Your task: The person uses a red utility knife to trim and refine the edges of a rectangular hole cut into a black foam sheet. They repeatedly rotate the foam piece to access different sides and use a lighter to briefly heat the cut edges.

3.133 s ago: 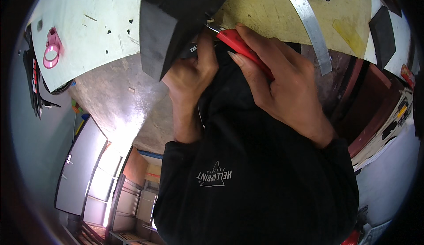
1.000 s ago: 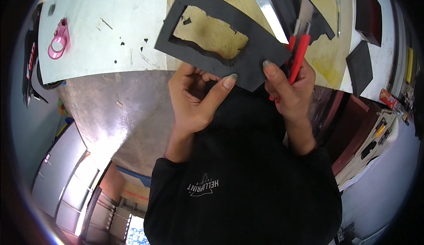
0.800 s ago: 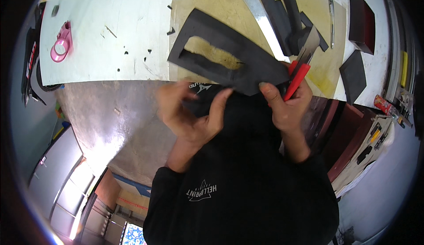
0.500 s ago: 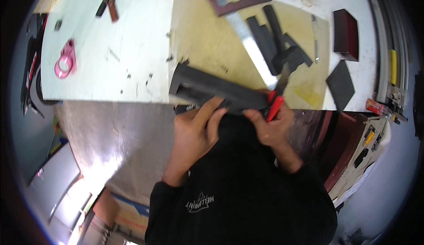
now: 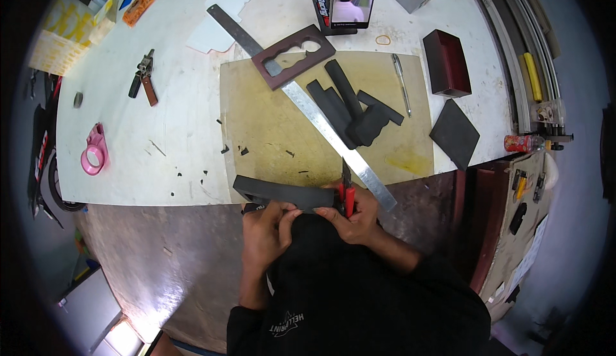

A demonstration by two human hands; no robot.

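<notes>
At the table's near edge, a long black foam-like piece [image 5: 289, 194] with a hollow at its left end spans both hands. My left hand [image 5: 266, 233] pinches its near side, with thumb and fingertips pressed together. At the right end, my right hand [image 5: 359, 220] has its thumb and fingers on the piece too. Tucked in that same hand is a red-handled cutter knife [image 5: 350, 201], its dark blade pointing away from me. Beyond lies a yellowish cutting mat [image 5: 256, 125], bearing loose black pieces [image 5: 369, 127] and a steel ruler [image 5: 321, 125] whose end overhangs the edge.
Lying over the ruler is a maroon frame with a grip cutout [image 5: 262, 67]. A phone [image 5: 351, 0] stands at the back. To the right are a maroon box [image 5: 447, 67] and a black diamond-shaped piece [image 5: 455, 135]; to the left, pliers [image 5: 146, 80] and a pink tape dispenser [image 5: 95, 151].
The view has shifted to show more of the table's far side. The black piece has rolled, showing less of its hollow face, and the knife's blade now points more straight away from me.
</notes>
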